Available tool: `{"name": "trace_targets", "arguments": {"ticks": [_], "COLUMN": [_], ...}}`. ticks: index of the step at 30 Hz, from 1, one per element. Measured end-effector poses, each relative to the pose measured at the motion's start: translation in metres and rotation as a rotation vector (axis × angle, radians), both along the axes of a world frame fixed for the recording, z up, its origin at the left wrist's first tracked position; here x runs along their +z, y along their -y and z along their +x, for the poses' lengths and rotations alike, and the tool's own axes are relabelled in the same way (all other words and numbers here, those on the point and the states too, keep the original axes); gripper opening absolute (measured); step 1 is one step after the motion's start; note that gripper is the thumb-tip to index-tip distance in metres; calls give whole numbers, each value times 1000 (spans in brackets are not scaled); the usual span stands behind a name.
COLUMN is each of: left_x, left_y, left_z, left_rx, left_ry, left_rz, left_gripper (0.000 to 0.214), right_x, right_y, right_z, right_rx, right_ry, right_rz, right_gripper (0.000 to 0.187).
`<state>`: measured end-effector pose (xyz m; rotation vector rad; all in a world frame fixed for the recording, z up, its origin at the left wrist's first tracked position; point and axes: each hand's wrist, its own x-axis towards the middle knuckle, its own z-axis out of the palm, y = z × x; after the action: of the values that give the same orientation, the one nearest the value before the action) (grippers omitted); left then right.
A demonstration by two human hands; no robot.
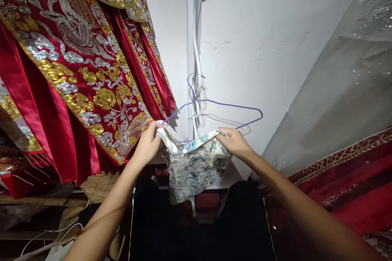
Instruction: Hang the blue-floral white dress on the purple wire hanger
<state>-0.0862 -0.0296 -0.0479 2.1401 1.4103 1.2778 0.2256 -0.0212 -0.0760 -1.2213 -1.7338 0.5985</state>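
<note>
A purple wire hanger hangs against the white wall, its hook at a peg. Part of the hanger lies inside the neck opening of a patterned garment, grey-green with a pale floral collar band. My left hand pinches the collar's left side, close to the hanger's left arm. On the opposite side, my right hand grips the collar below the hanger's right arm, whose end sticks out above the cloth. The garment's body droops between both hands, over my lap.
Red embroidered garments with gold and silver motifs hang at the left. White cables run down the wall. A plastic-covered item and red beaded fabric stand at the right. Wooden slats and a cord lie lower left.
</note>
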Motion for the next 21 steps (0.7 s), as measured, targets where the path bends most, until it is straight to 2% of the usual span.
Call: {"name": "trace_targets", "arguments": {"ticks": [2, 4, 5, 8, 9, 12, 15, 18, 21], "left_x": [11, 23, 28, 40, 42, 44, 43, 42, 42], "left_y": [-10, -20, -26, -39, -42, -52, -62, -69, -72], "left_z": [7, 9, 7, -3, -7, -11, -12, -18, -28], "left_rx": [-3, -45, -74, -160, -182, -240, -279, -322, -393], "left_ry": [72, 135, 179, 378, 432, 507, 568, 653, 748], "left_rz": [108, 77, 1, -261, -325, -474, -635, -742, -788], "left_gripper": [38, 40, 37, 27, 26, 27, 26, 24, 26], "right_x": [-1, 1, 2, 8, 10, 17, 31, 56, 84], "right_y": [5, 9, 9, 5, 3, -3, -1, 5, 10], "right_z": [-7, -9, -7, 17, 28, 59, 73, 81, 97], "right_rx": [74, 93, 44, -269, -356, -502, -556, -487, -308], "right_ry": [-44, -69, -77, -126, -136, -117, -17, 132, 149], "right_rz": [-27, 17, 64, 182, 188, 229, 286, 148, -130], "right_gripper": [30, 21, 18, 60, 68, 73, 68, 41, 29]}}
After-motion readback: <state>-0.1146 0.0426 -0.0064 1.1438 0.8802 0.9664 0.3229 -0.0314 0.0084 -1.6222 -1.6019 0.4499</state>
